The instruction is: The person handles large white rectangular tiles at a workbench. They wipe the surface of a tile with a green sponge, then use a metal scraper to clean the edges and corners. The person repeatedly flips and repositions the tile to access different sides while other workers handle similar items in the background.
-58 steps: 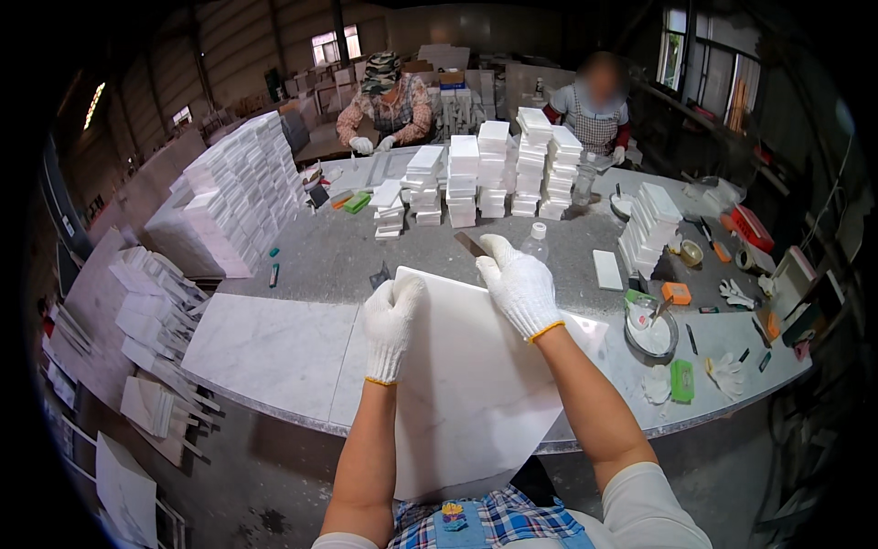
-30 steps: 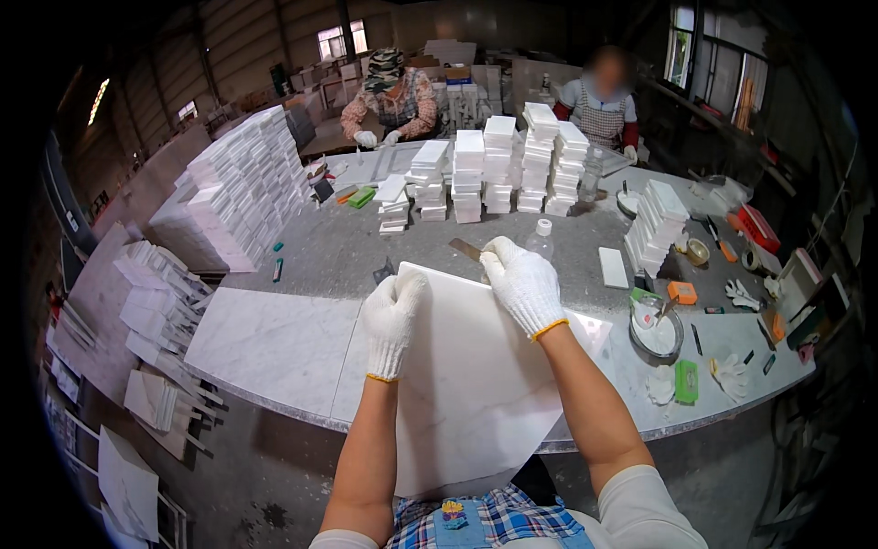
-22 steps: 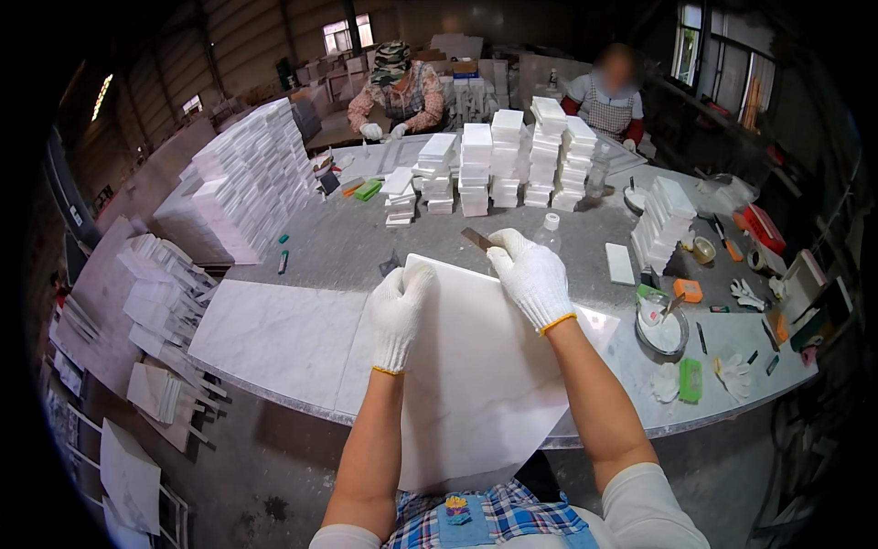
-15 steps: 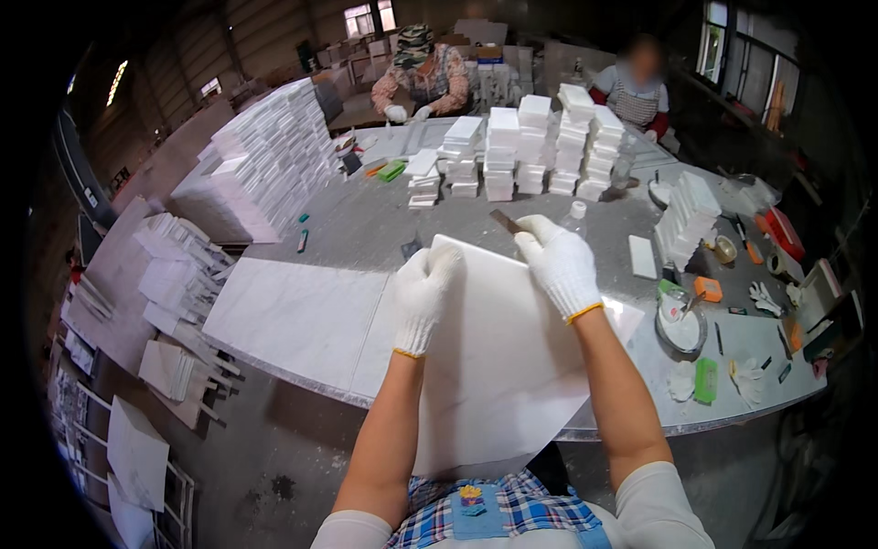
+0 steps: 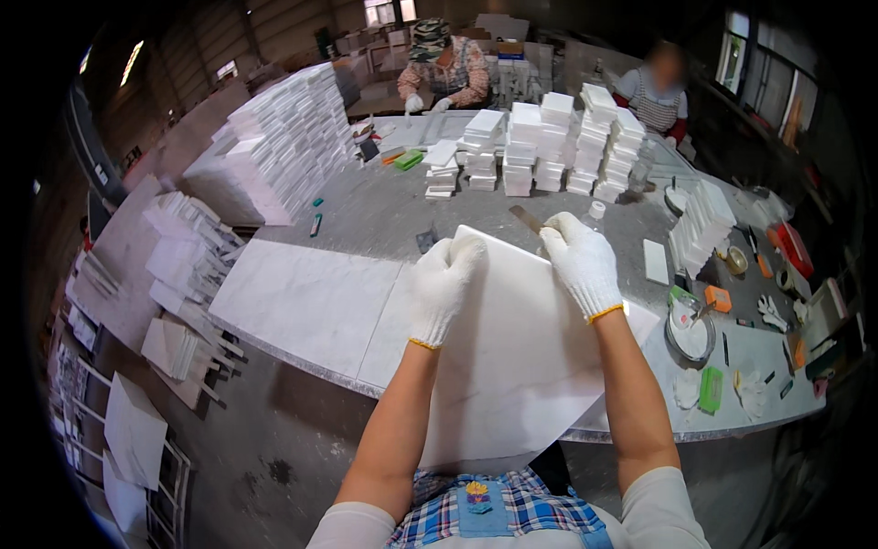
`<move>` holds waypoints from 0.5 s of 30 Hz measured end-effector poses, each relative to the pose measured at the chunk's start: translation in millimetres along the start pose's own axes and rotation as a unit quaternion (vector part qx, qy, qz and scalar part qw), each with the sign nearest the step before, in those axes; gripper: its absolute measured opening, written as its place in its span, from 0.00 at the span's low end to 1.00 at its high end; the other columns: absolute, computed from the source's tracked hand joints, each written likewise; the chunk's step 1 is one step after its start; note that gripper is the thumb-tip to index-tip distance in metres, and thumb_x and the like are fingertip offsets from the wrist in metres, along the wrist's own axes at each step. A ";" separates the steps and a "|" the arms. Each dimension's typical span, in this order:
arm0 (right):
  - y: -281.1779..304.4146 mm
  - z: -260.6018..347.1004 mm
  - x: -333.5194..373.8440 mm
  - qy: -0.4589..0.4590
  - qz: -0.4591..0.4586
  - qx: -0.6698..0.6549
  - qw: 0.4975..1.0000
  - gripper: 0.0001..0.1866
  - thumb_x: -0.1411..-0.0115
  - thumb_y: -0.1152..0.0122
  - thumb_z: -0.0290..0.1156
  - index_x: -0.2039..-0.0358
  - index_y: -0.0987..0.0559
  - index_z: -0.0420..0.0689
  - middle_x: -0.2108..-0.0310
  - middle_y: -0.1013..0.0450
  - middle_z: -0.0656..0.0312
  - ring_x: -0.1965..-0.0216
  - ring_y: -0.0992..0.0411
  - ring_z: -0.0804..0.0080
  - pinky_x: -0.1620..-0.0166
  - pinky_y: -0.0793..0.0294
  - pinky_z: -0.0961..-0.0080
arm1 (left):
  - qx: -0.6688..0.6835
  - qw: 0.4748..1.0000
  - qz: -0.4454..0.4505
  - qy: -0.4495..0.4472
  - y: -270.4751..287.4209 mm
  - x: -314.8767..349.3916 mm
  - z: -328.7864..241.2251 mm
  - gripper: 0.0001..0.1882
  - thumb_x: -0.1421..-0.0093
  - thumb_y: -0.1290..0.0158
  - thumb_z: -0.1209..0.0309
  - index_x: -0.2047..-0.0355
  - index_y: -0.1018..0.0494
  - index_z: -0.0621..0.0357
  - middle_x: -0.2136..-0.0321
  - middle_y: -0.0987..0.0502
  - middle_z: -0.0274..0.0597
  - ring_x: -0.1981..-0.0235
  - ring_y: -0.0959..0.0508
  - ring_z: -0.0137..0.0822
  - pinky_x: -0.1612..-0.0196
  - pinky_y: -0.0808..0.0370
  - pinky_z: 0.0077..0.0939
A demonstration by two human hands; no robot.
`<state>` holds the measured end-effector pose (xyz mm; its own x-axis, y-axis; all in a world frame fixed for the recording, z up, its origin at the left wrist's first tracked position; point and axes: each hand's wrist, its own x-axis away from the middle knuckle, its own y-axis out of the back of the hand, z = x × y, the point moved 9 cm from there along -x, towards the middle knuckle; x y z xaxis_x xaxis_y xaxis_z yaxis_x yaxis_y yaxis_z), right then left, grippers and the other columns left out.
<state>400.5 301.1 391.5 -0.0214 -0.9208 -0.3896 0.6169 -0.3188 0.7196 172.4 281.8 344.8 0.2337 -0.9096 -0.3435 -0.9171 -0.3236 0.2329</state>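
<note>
A large white stone slab (image 5: 521, 366) is tilted up in front of my body, its near end close to my apron. My left hand (image 5: 443, 288), in a white knit glove, is closed on the slab's far left corner. At the slab's far edge, my gloved right hand (image 5: 583, 272) is closed round a flat, dull metal blade (image 5: 526, 219). The blade's free end points left, above the edge; whether it touches the slab I cannot tell. Beyond my left hand lies a small dark piece (image 5: 427, 240) on the table.
Stacked white tiles (image 5: 518, 146) line the far table (image 5: 375, 220); a taller pile (image 5: 293, 146) rises at left. Right are a bowl of white paste (image 5: 692, 337), an orange box (image 5: 718, 298) and a green tray (image 5: 711, 391). Two people (image 5: 445, 69) (image 5: 656, 96) are across the table.
The view has swung slightly, so the table and its stacks appear further right. Both hands keep their hold, with the slab still tilted between them.
</note>
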 end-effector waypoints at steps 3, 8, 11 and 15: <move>1.4 -4.4 2.2 0.005 -0.004 -0.001 1.000 0.17 0.36 0.50 0.46 0.60 0.20 0.48 0.67 0.20 0.50 0.63 0.22 0.47 0.58 0.25 0.56 | -0.004 1.000 0.006 0.014 -5.1 1.2 -1.4 0.25 0.40 0.44 0.49 0.73 0.24 0.63 0.79 0.25 0.48 0.76 0.27 0.37 0.68 0.30 0.34; 1.4 1.6 -1.3 -0.006 0.039 -0.056 0.998 0.18 0.37 0.49 0.44 0.61 0.19 0.45 0.69 0.20 0.50 0.64 0.21 0.52 0.59 0.25 0.62 | -0.022 1.000 0.001 0.018 -0.4 -1.1 5.3 0.27 0.45 0.43 0.44 0.74 0.24 0.60 0.76 0.23 0.50 0.74 0.23 0.47 0.67 0.29 0.38; -4.5 -7.7 -8.9 0.003 0.072 -0.108 0.992 0.18 0.38 0.48 0.43 0.61 0.19 0.40 0.70 0.21 0.52 0.68 0.22 0.60 0.60 0.26 0.67 | -0.042 0.999 0.007 0.004 -1.4 -0.8 1.8 0.27 0.47 0.42 0.43 0.74 0.24 0.59 0.75 0.22 0.52 0.72 0.22 0.50 0.66 0.28 0.40; -6.3 -10.1 -11.1 0.012 0.100 -0.131 0.986 0.17 0.37 0.45 0.41 0.61 0.20 0.39 0.70 0.21 0.57 0.71 0.25 0.69 0.62 0.27 0.72 | -0.042 0.999 0.014 0.014 1.0 -0.6 3.2 0.28 0.47 0.42 0.42 0.73 0.24 0.59 0.74 0.22 0.52 0.71 0.22 0.51 0.66 0.28 0.40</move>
<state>404.8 315.6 385.5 0.1382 -0.9525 -0.2713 0.7893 -0.0595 0.6111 170.3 282.9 342.3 0.2180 -0.9256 -0.3093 -0.8936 -0.3168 0.3180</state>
